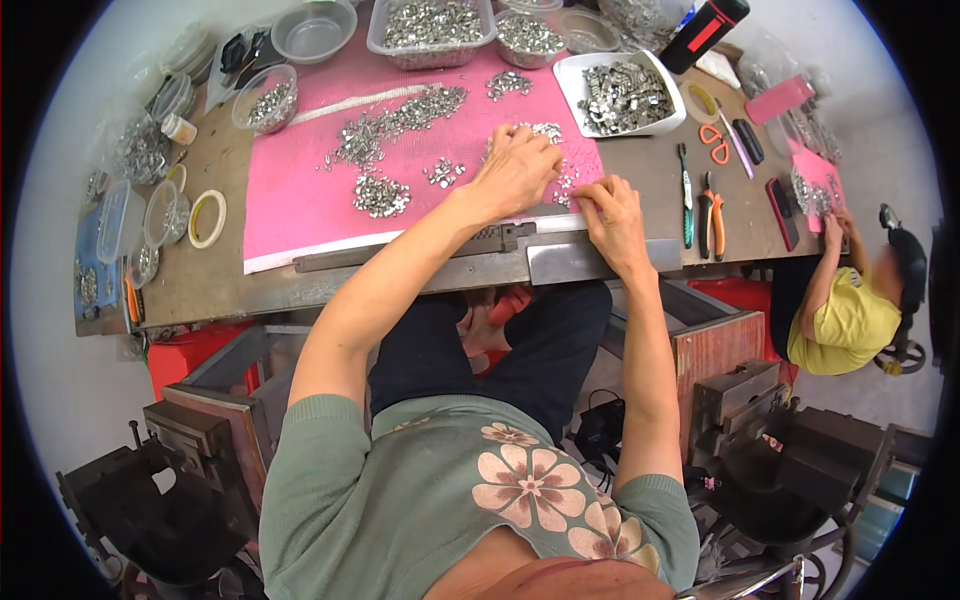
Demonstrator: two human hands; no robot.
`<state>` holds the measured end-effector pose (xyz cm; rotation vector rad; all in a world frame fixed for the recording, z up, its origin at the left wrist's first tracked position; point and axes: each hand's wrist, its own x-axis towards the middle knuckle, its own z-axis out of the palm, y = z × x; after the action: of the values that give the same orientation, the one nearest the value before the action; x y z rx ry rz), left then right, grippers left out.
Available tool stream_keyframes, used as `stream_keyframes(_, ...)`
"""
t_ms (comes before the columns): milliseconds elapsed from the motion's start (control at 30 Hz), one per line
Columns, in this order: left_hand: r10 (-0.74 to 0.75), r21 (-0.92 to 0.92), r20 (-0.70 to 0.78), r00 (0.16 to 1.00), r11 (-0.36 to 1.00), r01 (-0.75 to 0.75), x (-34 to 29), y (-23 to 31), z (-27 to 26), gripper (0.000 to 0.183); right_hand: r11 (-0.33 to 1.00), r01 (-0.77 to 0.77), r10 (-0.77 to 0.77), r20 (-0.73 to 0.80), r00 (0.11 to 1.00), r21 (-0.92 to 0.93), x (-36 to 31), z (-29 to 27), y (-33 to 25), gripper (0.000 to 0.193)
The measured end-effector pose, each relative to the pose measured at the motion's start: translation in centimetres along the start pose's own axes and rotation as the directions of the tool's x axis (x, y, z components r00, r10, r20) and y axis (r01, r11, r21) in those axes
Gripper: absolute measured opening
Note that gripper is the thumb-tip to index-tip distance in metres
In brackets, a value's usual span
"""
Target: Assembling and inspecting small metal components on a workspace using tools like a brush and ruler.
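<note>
My left hand is over the pink mat, fingers bent down among small silvery metal pieces. Its fingertips are closed together, and whatever they hold is too small to make out. At the mat's right front corner, my right hand has its thumb and forefinger pinched above the metal strip on the bench edge. Anything in that pinch is too small to name. A slotted metal fixture lies along the edge below my left wrist. Small heaps of metal pieces lie left of my left hand.
Behind the mat stand a white tray of metal parts and a clear tub filled with more. To the right lie pliers, a toothbrush and orange-handled scissors. A co-worker sits at the far right.
</note>
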<state>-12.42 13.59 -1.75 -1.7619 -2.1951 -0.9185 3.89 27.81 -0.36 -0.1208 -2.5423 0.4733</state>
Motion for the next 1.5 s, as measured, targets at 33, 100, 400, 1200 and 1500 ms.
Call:
stream_keyframes(33,-0.022,-0.053,-0.003,1.000,0.998,0.022,0.0,-0.1,-0.3,0.013,1.000,-0.001,0.001,-0.001,1.000,-0.001,0.0,-0.1,0.2,0.013)
stream_keyframes(100,-0.011,-0.047,0.011,1.000,0.999,0.011,0.1,0.0,-0.7,0.013,0.986,-0.078,0.081,-0.013,0.997,0.148,-0.1,0.0,0.6,0.012)
stream_keyframes(400,0.110,0.107,-0.032,0.993,0.989,-0.106,0.3,0.8,0.3,0.008,0.980,-0.132,0.140,-0.046,0.989,0.152,-0.3,0.5,0.1,0.011)
stream_keyframes(1200,-0.139,-0.079,-0.130,0.982,0.988,0.129,-11.7,3.8,-6.7,0.014,0.929,0.218,-0.228,0.000,0.974,0.300,-0.3,3.9,-9.2,0.018)
stream_keyframes(1500,-0.228,-0.177,-0.250,0.941,0.966,0.187,-12.3,3.9,-6.5,0.013,0.925,0.352,-0.354,-0.014,0.935,0.145,-0.2,4.1,-9.4,0.022)
